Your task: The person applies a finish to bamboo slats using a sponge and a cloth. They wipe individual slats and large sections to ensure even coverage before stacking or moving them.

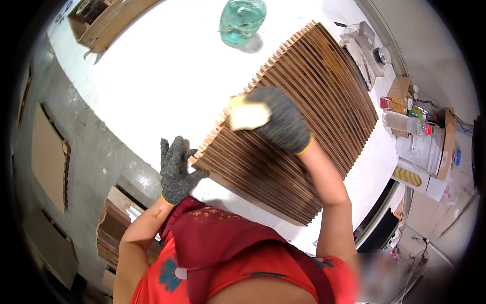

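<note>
A wide row of dark brown wooden slats (pixel 324 96) lies side by side on the white table, their pale cut ends forming a toothed edge on the left. My right hand (pixel 281 119), in a dark grey knit glove, grips a pale yellow sponge (pixel 249 115) over that toothed edge, near its middle. The glove is slightly smeared by motion. My left hand (pixel 177 169), gloved alike, rests with fingers spread at the near left corner of the slats. Its thumb reaches to the corner; whether it presses on the wood I cannot tell.
On the white table (pixel 136 76) stand a greenish clear jar (pixel 242 21) at the far side and an open cardboard box (pixel 114 23) at the far left. A grey-white device (pixel 365 48) sits beyond the slats. Bottles (pixel 412 119) stand at right. Stacked boards (pixel 114 228) are on the left floor.
</note>
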`<state>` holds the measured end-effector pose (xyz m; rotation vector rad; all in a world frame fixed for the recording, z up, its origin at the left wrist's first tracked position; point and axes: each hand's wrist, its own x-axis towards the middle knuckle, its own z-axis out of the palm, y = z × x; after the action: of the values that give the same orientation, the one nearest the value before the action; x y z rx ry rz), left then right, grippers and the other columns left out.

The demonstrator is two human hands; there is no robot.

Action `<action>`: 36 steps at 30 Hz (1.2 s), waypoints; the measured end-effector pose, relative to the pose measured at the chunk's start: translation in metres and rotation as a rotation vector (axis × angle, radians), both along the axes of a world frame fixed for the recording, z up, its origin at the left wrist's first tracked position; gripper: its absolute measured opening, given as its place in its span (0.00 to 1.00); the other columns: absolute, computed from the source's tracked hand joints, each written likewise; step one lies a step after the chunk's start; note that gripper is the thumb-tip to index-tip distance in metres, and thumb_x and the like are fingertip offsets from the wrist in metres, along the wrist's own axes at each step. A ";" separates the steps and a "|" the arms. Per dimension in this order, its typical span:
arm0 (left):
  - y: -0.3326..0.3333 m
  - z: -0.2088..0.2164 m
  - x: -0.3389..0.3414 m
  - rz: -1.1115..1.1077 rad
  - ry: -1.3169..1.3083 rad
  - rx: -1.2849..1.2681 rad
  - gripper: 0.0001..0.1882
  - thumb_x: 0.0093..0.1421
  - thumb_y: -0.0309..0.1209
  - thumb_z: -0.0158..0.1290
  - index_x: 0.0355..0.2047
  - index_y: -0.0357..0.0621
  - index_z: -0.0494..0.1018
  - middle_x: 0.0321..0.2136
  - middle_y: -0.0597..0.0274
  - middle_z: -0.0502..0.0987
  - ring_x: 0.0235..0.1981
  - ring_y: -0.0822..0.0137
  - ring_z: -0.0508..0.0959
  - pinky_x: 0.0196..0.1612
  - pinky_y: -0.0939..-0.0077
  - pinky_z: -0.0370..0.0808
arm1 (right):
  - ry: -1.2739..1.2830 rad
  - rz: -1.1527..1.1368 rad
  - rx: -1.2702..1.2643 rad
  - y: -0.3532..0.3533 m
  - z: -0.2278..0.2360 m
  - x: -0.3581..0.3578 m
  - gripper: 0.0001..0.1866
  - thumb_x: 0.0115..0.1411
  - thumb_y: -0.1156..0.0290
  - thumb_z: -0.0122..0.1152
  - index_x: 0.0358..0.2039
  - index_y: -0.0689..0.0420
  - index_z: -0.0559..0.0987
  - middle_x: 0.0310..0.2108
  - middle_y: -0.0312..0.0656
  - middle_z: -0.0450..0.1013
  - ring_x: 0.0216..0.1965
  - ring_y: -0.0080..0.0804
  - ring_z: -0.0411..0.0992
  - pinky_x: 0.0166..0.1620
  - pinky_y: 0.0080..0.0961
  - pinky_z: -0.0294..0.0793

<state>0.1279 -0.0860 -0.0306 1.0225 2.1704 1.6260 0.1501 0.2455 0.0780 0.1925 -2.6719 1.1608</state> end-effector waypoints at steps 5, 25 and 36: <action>0.004 0.015 -0.005 0.006 0.113 -0.178 0.56 0.41 0.34 0.74 0.66 0.33 0.54 0.61 0.49 0.66 0.59 0.59 0.71 0.68 0.59 0.58 | -0.127 -0.473 -0.102 0.096 -0.003 -0.037 0.16 0.53 0.68 0.71 0.42 0.56 0.79 0.40 0.47 0.78 0.41 0.37 0.77 0.46 0.33 0.78; 0.005 0.014 -0.005 -0.023 0.103 -0.212 0.55 0.46 0.35 0.72 0.68 0.37 0.50 0.64 0.53 0.62 0.62 0.61 0.67 0.64 0.63 0.65 | -0.038 -0.856 0.107 0.226 -0.017 -0.051 0.23 0.50 0.67 0.71 0.45 0.61 0.76 0.41 0.50 0.79 0.42 0.40 0.77 0.49 0.33 0.77; 0.003 0.011 -0.002 0.001 -0.013 -0.222 0.57 0.43 0.44 0.72 0.68 0.43 0.52 0.63 0.51 0.64 0.61 0.58 0.70 0.70 0.42 0.41 | -0.040 -0.868 0.271 0.273 -0.026 -0.070 0.30 0.48 0.60 0.75 0.48 0.60 0.75 0.43 0.49 0.78 0.45 0.40 0.76 0.50 0.33 0.75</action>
<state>0.1261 -0.0832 -0.0200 0.9422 2.2804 1.3497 0.0804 0.5181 0.0520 -0.8634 -2.4599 0.5220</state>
